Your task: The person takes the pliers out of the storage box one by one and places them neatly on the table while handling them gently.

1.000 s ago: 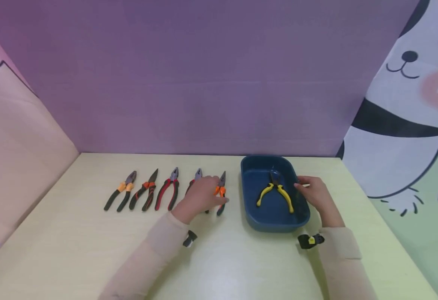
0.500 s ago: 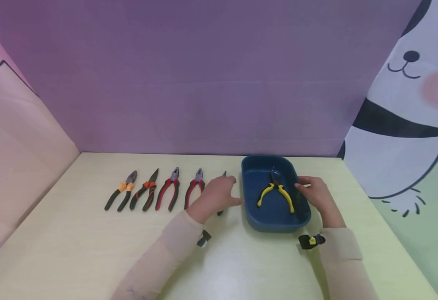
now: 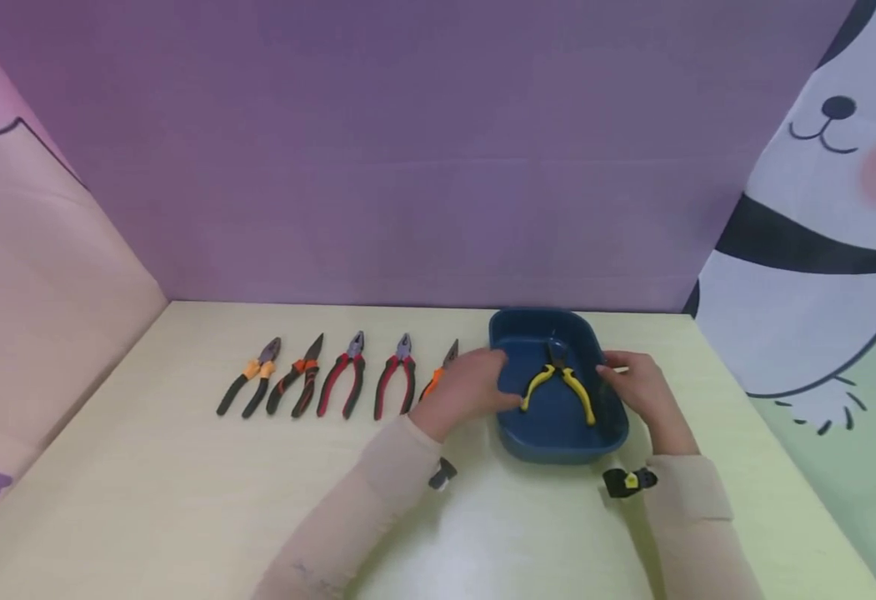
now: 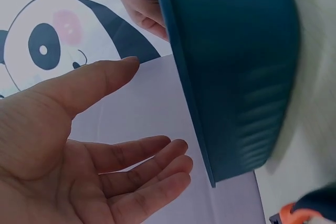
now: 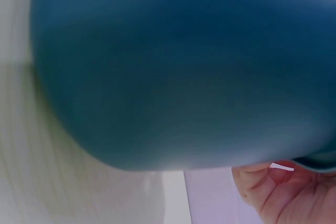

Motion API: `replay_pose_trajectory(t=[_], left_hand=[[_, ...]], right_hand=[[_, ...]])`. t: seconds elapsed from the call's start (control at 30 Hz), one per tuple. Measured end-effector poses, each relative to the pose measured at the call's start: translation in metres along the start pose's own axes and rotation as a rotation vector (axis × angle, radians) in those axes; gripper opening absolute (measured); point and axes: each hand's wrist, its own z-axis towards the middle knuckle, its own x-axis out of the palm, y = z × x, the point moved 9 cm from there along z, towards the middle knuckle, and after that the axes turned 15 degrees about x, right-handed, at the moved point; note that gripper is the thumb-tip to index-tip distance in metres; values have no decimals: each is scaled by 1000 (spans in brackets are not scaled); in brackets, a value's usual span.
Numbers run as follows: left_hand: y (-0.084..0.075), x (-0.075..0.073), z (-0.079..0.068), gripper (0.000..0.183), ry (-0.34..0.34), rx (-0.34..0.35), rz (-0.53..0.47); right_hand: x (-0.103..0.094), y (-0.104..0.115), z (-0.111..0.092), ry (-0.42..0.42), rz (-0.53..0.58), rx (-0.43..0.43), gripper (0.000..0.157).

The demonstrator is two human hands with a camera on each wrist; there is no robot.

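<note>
My left hand point(image 3: 463, 390) is spread over the left rim of a blue plastic bin point(image 3: 550, 446) in the head view. The left wrist view shows its thumb and fingers point(image 4: 142, 174) apart with nothing between them, beside the bin's wall. My right hand point(image 3: 636, 390) holds the bin's right rim, thumb tip at the edge; in the right wrist view this hand point(image 5: 294, 192) shows partly under the rim. Inside the bin lie yellow-handled pliers point(image 3: 576, 390), handles spread. Orange-handled long-nose pliers point(image 3: 450, 353) lie on the table, half hidden by my left hand.
Left of the bin, several pliers lie in a row: orange-and-black combination pliers point(image 3: 259, 371), dark long-nose pliers with orange stripes point(image 3: 308, 371), and two red-and-black pairs, one pair of pliers point(image 3: 347, 367) beside the other pliers point(image 3: 400, 367). A purple backdrop point(image 3: 438, 167) stands behind the table point(image 3: 182, 483).
My left hand has moved right, from over the row of pliers to the bin's left rim, uncovering the nearer red-handled pair. My right hand has stayed at the bin's right rim.
</note>
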Motion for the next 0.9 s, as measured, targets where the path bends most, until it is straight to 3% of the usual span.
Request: replay_pose_trajectory(t=[0.23,0.53,0.9], left_hand=[[-8,5,14,62,11,-7,-31],[-20,19,27,40,-9,14,14],[-26,36,46,42,-24,-25,74]], right_hand=[[-2,0,-1,-1,3,0,36],[2,-1,1,18,-7,26,38],[1,-3,1,42,1,62,39]])
